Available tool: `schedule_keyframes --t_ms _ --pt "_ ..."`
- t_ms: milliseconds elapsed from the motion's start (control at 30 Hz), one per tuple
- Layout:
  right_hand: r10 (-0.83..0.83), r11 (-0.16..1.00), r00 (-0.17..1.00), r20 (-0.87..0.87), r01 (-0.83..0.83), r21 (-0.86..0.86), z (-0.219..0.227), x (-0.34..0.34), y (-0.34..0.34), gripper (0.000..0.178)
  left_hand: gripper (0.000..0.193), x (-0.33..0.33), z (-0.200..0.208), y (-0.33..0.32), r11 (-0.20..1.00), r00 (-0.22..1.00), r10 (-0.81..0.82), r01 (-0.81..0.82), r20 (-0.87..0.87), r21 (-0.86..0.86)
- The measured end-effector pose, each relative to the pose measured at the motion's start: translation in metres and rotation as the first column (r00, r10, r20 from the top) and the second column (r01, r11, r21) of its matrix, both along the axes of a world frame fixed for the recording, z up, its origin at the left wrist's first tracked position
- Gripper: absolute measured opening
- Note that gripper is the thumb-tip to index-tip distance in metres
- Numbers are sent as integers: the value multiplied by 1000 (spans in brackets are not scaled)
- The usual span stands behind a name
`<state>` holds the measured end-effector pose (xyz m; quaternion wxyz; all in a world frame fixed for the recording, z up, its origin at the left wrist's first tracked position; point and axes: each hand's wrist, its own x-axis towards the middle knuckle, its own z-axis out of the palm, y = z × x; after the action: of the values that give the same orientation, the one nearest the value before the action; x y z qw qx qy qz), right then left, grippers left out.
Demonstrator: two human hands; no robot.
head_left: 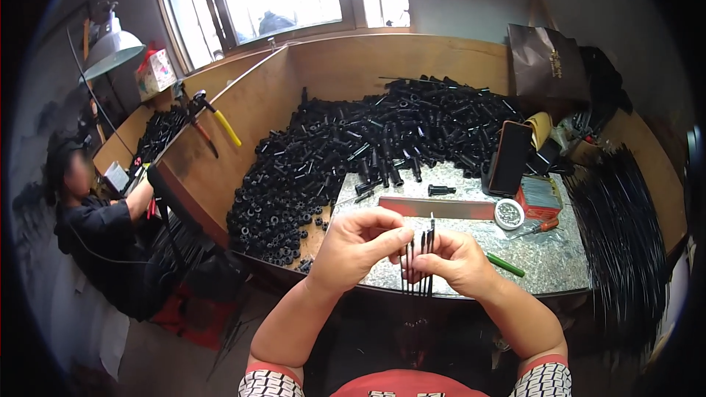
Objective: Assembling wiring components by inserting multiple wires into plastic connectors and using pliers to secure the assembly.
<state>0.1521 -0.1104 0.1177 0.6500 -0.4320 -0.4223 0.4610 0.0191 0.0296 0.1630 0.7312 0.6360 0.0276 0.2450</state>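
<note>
Several thin black cables (430, 250) stand roughly upright between my hands, over the near edge of the stone-topped work surface (456, 176). My right hand (457, 263) is closed round them, thumb against the fingers. My left hand (360, 248) is also closed, its thumb and forefinger pinching at the upper part of the cables; its fingertips partly hide what they grip. A light-coloured tip (432, 217) shows at the top of one cable. Just beyond my hands lies a long flat metal bar (448, 209), with a single black tubular fitting (442, 190) behind it.
Black tubular parts (412, 129) and ring-shaped nuts (276, 213) are heaped behind and left. Rightward are a small-parts dish (509, 214), phone (510, 158), box (539, 197), green-handled tool (506, 265) and cable bundle (625, 228). A co-worker (95, 213) sits left, beyond a wooden partition (235, 132).
</note>
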Motion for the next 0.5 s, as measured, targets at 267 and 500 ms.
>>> schedule_keyframes --t_ms 267,500 --pt "-207 977 978 23 208 -57 0 -3 4 13 20 -1 -2 35 983 981 168 -174 93 62" --pt "-258 966 966 -12 258 9 -4 1 6 18 13 -35 -100 152 111 498 866 -273 42 956"
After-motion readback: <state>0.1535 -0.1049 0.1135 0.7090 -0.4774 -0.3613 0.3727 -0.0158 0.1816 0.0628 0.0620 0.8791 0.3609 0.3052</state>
